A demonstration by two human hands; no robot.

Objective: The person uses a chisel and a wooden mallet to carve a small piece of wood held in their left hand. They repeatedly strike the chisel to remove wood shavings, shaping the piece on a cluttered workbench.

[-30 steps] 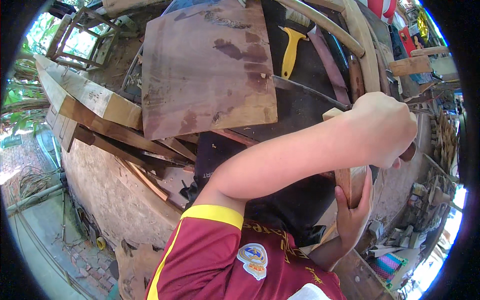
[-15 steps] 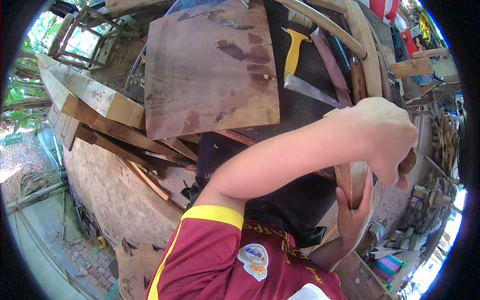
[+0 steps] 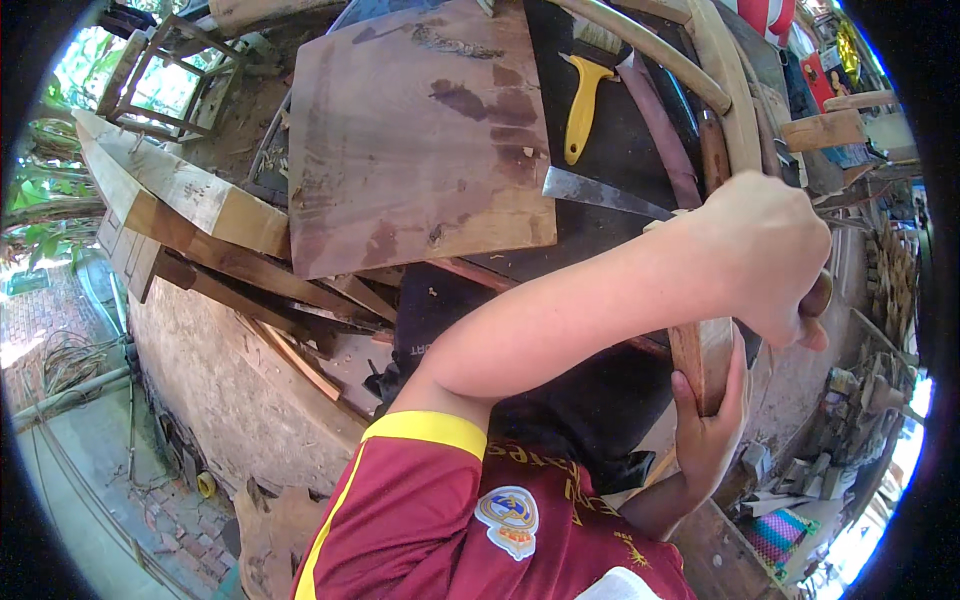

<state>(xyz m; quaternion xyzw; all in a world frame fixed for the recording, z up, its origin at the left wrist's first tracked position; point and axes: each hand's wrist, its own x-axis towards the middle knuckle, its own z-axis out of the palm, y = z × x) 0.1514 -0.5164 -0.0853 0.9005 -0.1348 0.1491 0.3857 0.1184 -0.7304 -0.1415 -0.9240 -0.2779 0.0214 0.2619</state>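
Observation:
My left hand (image 3: 765, 255) is closed on the wooden handle (image 3: 816, 298) of a tool, its bare forearm crossing the view. A flat metal blade (image 3: 600, 190), apparently part of that tool, reaches left over the wooden block (image 3: 700, 365); their contact is hidden behind my wrist. Below it, my right hand (image 3: 705, 440) grips the block's lower end, thumb and fingers along its sides. A yellow-handled brush (image 3: 580, 110) and a purple strip (image 3: 655, 130) lie above the blade, next to a square wooden board (image 3: 415, 160).
Angled timber offcuts (image 3: 180, 210) are piled at the left, near a small wooden frame (image 3: 165, 90). Curved wooden pieces (image 3: 735, 100) run along the upper right. A black cloth (image 3: 440, 300) lies under my left arm. Wood scraps (image 3: 770, 470) and a woven coloured mat (image 3: 775, 535) are at lower right.
My left hand moved down a little, then back up. The blade has risen, shifted left and now shows more clearly beside the board. My right hand and the block have hardly moved.

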